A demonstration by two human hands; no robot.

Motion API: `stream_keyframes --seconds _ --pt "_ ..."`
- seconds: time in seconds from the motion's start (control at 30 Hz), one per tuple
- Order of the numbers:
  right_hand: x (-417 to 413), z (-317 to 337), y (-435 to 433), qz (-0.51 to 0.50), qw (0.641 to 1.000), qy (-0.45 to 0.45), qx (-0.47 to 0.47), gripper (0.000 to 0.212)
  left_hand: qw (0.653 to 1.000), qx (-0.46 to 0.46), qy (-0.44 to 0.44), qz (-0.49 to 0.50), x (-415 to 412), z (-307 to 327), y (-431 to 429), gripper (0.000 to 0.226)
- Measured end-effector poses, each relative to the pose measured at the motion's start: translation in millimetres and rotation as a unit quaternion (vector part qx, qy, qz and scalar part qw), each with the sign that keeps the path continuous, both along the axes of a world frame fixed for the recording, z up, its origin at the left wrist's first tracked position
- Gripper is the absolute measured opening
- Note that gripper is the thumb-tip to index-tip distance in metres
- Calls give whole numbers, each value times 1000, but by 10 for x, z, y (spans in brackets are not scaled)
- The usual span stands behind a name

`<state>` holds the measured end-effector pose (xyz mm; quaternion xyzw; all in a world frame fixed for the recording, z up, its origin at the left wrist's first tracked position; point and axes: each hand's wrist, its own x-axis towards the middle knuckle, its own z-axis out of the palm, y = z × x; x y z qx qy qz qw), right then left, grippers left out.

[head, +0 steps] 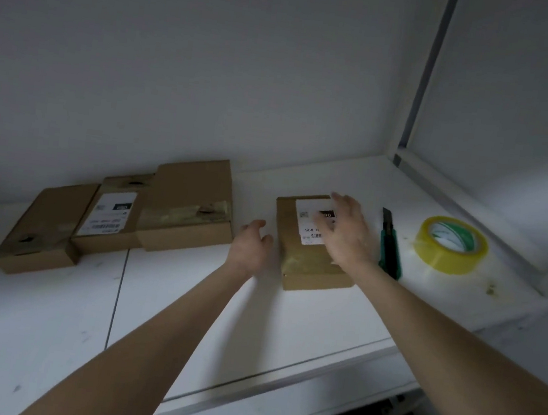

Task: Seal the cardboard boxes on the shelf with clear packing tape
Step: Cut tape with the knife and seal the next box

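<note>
A small cardboard box (pixel 296 265) with a white label lies on the white shelf (pixel 183 317), taped over its near part. My right hand (pixel 345 233) is spread above its top with straight fingers, covering part of the label. My left hand (pixel 252 242) is at the box's left side, fingers loosely bent, holding nothing. A roll of clear yellowish packing tape (pixel 451 244) lies flat to the right. Between the roll and the box lies a green utility knife (pixel 389 245).
Three more cardboard boxes sit in a row at the left: a plain one (pixel 44 227), a labelled one (pixel 111 215) and a taped one (pixel 189 210). The back wall stands close behind them. A shelf upright (pixel 423 74) rises at the right.
</note>
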<state>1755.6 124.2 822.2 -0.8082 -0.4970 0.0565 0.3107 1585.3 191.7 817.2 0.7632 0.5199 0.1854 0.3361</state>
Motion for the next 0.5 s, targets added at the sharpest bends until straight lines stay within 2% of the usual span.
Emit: stream_keyframes --seconds 0.03,0.1,0.27,0.37,0.43,0.5 --pt "26 12 -38 -57 997 39 18 64 1000 -12 -4 -7 -9 7 -1 48" --pt "89 -5 -109 -120 989 90 -17 66 999 -43 -26 -11 1 15 2 51" --pt "87 -88 -312 -160 971 141 -108 71 988 -137 -68 0 133 6 -12 47" --pt "-101 -114 -373 -141 968 146 -146 65 977 -185 -105 -30 159 -14 -87 38" --pt "-230 -130 -393 -138 966 177 -127 56 967 -204 -145 -39 136 -1 -140 36" --pt "-322 -86 -425 -132 959 242 -68 44 964 -187 -186 -34 70 72 -205 34"
